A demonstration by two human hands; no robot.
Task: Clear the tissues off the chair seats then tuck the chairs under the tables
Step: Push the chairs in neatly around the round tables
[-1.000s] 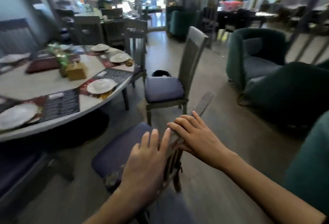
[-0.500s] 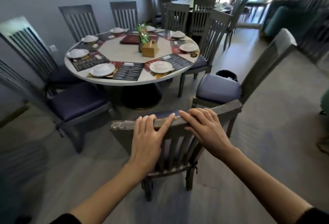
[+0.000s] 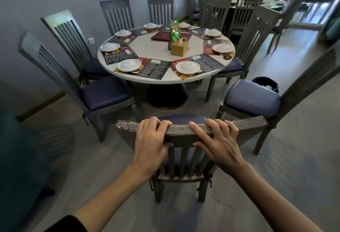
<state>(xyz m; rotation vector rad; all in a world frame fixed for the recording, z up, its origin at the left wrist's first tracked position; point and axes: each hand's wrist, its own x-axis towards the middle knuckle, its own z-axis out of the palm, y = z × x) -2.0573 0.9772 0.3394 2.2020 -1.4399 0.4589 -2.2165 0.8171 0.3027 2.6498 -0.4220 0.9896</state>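
1. Chair (image 3: pixel 181 130), grey wood, with a slatted back, a worn top rail and a purple seat cushion. It stood in the foreground with its back toward the camera and its seat facing the round table (image 3: pixel 147 79), well apart from the table's edge.
2. Left hand (image 3: pixel 150 145) lay on the left half of the chair's top rail. Its fingers were curled over the far side and its thumb lay against the near face, gripping the rail.
3. Right hand (image 3: pixel 220 143) lay on the right half of the same rail. Its fingers were bent over the top, the index finger lay along the rail and the thumb was tucked below, gripping the rail.
4. Round table had a white top and a dark pedestal. It was set with white plates (image 3: pixel 187 67) on printed placemats (image 3: pixel 154 69). A tan tissue box (image 3: pixel 180 47), a green packet (image 3: pixel 174 30) and a dark red menu folder (image 3: pixel 162 35) stood near the centre.
5. Right-hand chair (image 3: pixel 252 99) had a purple cushion. It was pulled out and angled, near the held chair.
6. Left-hand chair (image 3: pixel 104 93) had a purple cushion. Its seat front was near the table's edge.
7. Bin (image 3: pixel 265 84), dark, stood on the floor behind the right-hand chair's seat.
8. Far chairs (image 3: pixel 160 9) stood along the table's far side.
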